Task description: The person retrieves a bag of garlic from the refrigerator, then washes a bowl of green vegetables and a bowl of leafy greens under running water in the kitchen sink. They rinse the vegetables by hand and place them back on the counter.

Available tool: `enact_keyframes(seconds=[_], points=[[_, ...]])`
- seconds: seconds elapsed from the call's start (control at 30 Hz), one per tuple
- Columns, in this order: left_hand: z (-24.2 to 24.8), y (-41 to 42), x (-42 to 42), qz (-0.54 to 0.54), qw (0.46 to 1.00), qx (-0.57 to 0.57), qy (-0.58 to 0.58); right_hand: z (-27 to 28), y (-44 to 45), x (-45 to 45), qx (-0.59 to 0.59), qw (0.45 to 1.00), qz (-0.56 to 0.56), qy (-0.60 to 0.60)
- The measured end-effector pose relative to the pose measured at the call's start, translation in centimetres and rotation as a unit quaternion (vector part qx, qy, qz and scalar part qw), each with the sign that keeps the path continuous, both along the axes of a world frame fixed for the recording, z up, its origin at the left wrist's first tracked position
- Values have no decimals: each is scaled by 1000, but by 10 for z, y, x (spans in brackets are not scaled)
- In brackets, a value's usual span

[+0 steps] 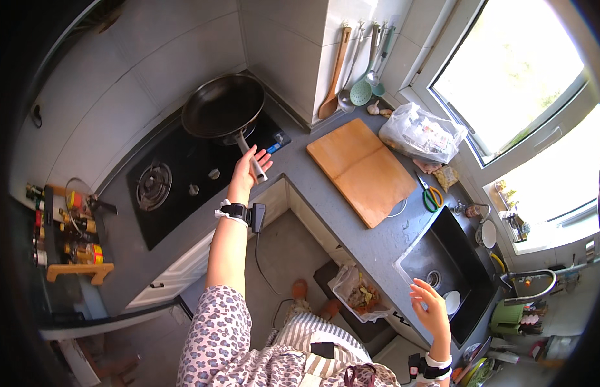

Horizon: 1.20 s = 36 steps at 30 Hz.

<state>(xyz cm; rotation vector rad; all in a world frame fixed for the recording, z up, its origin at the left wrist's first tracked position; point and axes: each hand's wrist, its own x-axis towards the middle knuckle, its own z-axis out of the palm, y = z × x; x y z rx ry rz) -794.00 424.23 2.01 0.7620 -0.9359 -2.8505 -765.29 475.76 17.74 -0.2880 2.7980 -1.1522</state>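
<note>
My left hand point(250, 169) is at the handle of a dark frying pan point(224, 107), palm up with fingers spread; the pale handle lies against the palm side, and whether it is gripped does not show. The pan rests tilted over the right burner of a black gas hob point(184, 186). My right hand point(428, 307) hovers by the near edge of the black sink point(466, 271), fingers loosely bent and holding nothing. Inside the sink, close to that hand, is a white bowl point(452, 302). On the grey counter between the hands lies a wooden cutting board point(363, 171).
Scissors point(431, 196), a white plastic bag point(422, 133) and garlic point(373, 108) lie beyond the board. Utensils, including a wooden spatula point(336, 72), hang on the wall. A waste bin point(360, 295) stands below the counter; bottles point(82, 225) fill a rack at left.
</note>
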Motion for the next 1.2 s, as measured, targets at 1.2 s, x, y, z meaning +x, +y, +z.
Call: enact_keyframes(seconds=[1.2], points=[[82,365,311,-607,779,-67,-141,-146,348,-256,341,928,98,114]])
